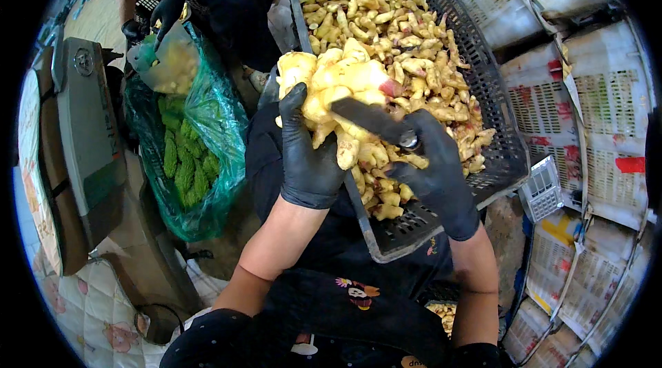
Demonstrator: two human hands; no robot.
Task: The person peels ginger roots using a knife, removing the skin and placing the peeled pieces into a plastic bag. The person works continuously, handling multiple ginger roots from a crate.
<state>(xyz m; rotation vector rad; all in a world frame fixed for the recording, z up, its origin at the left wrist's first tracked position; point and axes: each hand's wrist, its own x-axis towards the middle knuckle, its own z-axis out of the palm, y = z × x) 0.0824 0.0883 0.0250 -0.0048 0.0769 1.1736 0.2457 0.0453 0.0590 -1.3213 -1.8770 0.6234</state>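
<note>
A large, knobbly piece of ginger root [341, 76] with a pink-red tip is held up in my left hand [310, 169], which wears a black glove. My right hand [439, 171], also in a black glove, grips the handle of a knife. The dark, blurred knife blade [364, 117] lies against or just over the front of the ginger; exact contact cannot be told. Below and beyond both hands, many smaller ginger pieces [372, 16] fill much of a black slatted plastic crate [491, 78].
At left, a green plastic bag [227, 135] holds bitter melons [191, 161]. Another person's gloved hand [168, 11] is at a clear bag [178, 60] above it. A grey-brown seat [93, 125] stands further left. White slatted crates [605, 89], strapped together, line the right side.
</note>
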